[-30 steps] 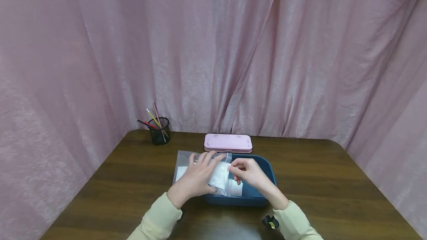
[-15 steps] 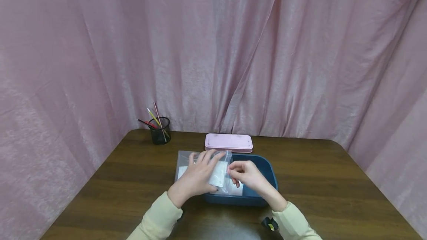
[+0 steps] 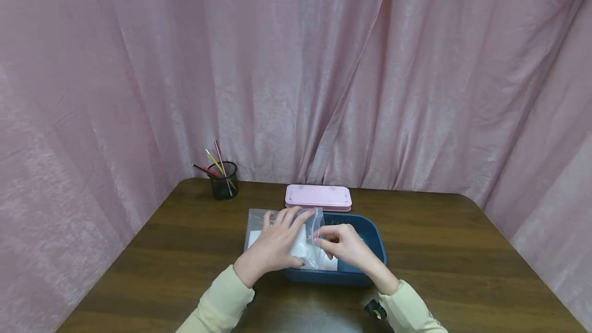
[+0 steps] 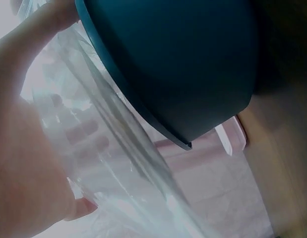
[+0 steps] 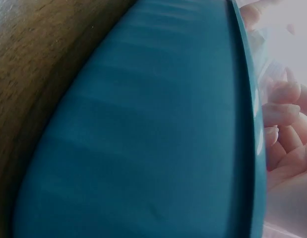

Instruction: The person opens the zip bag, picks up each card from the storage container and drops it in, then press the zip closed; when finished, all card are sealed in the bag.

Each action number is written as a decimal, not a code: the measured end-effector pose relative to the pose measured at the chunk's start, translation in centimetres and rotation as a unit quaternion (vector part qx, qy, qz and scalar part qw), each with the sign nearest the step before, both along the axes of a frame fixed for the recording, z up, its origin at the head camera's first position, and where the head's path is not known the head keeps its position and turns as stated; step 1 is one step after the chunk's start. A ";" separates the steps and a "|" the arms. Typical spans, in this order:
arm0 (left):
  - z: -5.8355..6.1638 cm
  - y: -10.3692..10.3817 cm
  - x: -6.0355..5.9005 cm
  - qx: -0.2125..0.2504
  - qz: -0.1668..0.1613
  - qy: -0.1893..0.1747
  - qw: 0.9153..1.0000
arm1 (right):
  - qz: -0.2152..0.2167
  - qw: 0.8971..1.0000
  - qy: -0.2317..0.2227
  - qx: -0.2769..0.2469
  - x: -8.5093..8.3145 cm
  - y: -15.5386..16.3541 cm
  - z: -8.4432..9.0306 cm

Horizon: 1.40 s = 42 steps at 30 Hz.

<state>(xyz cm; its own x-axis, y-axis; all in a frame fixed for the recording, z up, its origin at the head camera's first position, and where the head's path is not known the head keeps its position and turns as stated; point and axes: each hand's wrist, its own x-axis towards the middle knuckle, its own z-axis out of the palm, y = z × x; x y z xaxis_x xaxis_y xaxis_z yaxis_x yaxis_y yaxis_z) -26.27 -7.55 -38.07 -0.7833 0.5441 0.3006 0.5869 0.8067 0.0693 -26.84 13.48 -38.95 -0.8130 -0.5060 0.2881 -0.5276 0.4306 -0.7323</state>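
Over the left rim of the tub (image 3: pixel 372 243): bag (image 3: pixel 283 218), clear and crinkly, with something white and flat inside. Held up by both hands, half above the tub and half out past its left side. Not lying down inside the tub yet.

Left hand (image 3: pixel 273 250) on the part of the bag left of the tub. Fingers spread wide over the top and bent a little, thumb tucked below, gripping the plastic. Seen from the left wrist too: palm close against the bag, tub wall right beside it.

Right hand (image 3: pixel 346 246) above the middle of the tub. Fingers curled in tight, pinching the right end of the bag. Hard to tell if the mouth of the bag is open or pressed closed there.

Step in hand, at a guess: fixing up the bag, maybe tucking the white thing in or pressing the end closed. Next move, likely: keep the left grip firm, run the pinch along the end, and mind the slippery plastic so the white thing stays in.

Behind the tub: pink case (image 3: pixel 318 197), flat and closed, close to the far rim. Far left of the tub, at the back: black cup (image 3: pixel 224 184) with pens. Under the tub: brown table (image 3: pixel 462 251). Past the table, all around: pink curtain (image 3: pixel 416 76).
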 end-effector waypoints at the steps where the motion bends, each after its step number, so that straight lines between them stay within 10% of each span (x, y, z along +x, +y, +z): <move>1: 0.0 0.0 0.0 0.001 0.000 0.000 1.000 | 0.001 1.000 0.004 0.000 0.0 0.1 0.0; 12: -0.1 -0.8 -0.9 0.038 0.009 -0.021 0.999 | -0.034 0.999 -0.003 0.003 -0.5 1.9 1.6; 19: 0.4 -1.3 -1.0 0.055 0.022 -0.045 0.997 | -0.004 0.989 0.033 0.142 -1.3 1.6 3.2; 31: 0.6 -2.3 -1.3 0.078 0.032 -0.064 0.994 | 0.034 0.924 0.114 0.363 -3.7 -1.1 3.8; 42: 0.8 -2.6 -1.2 0.075 0.037 -0.076 0.994 | 0.043 0.843 -0.020 0.536 -4.3 -3.0 1.8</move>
